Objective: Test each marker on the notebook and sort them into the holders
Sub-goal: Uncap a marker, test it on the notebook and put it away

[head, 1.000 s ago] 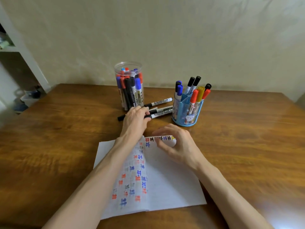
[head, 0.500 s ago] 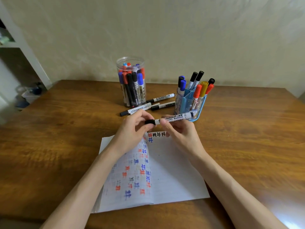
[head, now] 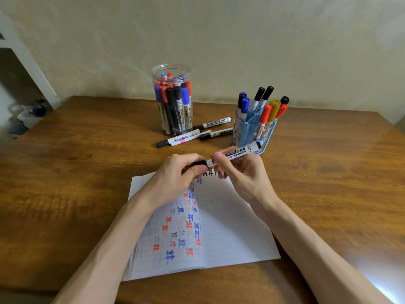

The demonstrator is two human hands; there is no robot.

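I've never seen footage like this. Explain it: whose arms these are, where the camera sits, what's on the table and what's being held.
There is no machine here: a person wears one camera on the head, looking forward and down, so the two arms are their own. The left hand pinches the black end of a whiteboard marker and the right hand grips its white barrel, above an open notebook with coloured test marks. Behind, on the wooden table, stand a clear jar full of markers and a blue holder with several more; three loose markers lie by the jar.
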